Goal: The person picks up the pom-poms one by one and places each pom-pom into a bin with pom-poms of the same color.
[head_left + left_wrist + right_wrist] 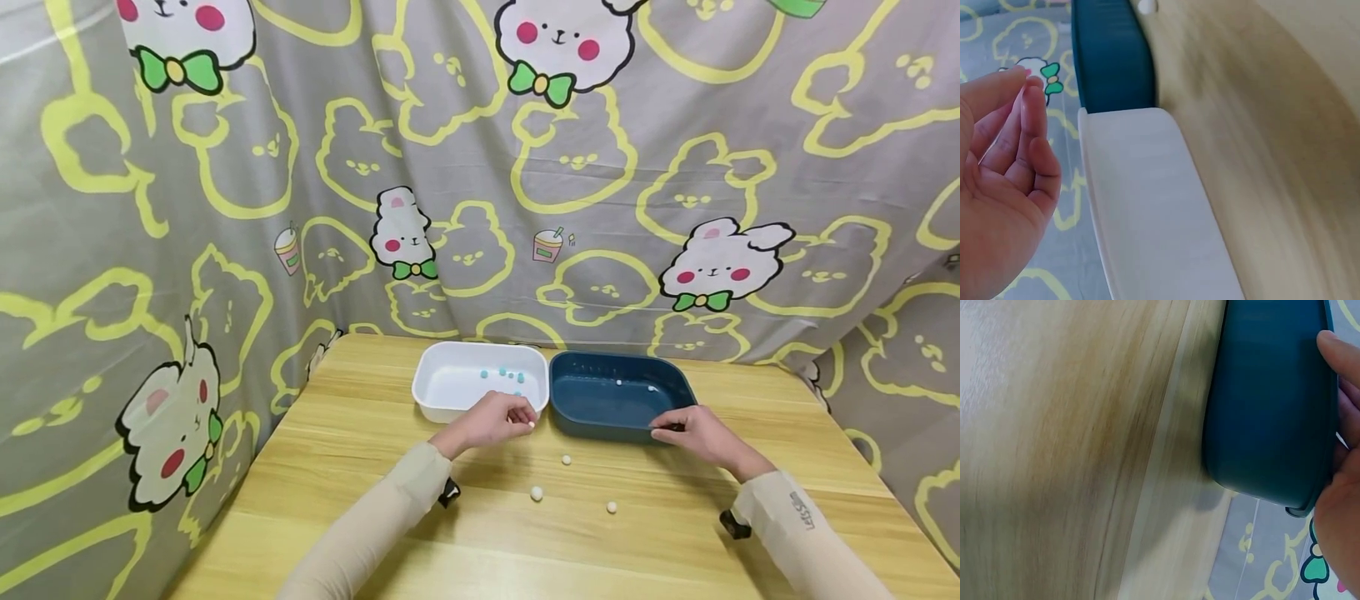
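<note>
My left hand pinches a small white ball between thumb and fingertips, over the front right corner of a white bin. In the left wrist view, that hand appears beside the bin's rim, its ball hidden by the fingers. Several small light-blue balls lie inside the white bin. A dark blue bin stands right against it, with two white balls on its floor. My right hand holds the blue bin's front right rim, thumb on the outer wall in the right wrist view.
Three loose white balls lie on the wooden table in front of the bins. Behind the table hangs a grey patterned curtain, which also runs down the left and right sides.
</note>
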`<control>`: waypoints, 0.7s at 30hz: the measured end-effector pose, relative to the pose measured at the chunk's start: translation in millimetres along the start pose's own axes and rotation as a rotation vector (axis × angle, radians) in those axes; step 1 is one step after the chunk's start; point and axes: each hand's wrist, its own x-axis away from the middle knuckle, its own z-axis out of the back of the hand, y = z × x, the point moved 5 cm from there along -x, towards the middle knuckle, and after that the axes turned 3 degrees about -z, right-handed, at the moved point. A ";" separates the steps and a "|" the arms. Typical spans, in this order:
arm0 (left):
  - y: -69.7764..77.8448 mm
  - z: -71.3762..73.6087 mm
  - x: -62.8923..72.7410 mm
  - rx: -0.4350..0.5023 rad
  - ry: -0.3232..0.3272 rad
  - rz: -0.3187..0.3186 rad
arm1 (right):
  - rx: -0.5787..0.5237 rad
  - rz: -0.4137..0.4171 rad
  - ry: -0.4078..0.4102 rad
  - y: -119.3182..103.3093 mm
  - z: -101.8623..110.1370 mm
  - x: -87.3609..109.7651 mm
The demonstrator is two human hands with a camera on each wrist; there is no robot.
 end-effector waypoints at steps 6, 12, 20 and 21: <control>0.6 4.0 -16.9 0.058 0.052 0.062 | 0.002 -0.020 0.012 -0.4 -1.7 0.4; 5.1 1.4 -38.0 0.073 0.089 0.089 | -0.006 -0.022 0.025 0.9 -1.1 1.9; 8.3 2.6 -61.4 0.041 0.114 0.144 | 0.017 -0.011 0.029 4.2 -2.2 -0.4; 8.9 3.2 -64.2 0.030 0.115 0.147 | 0.017 -0.013 0.026 4.4 -2.6 -0.5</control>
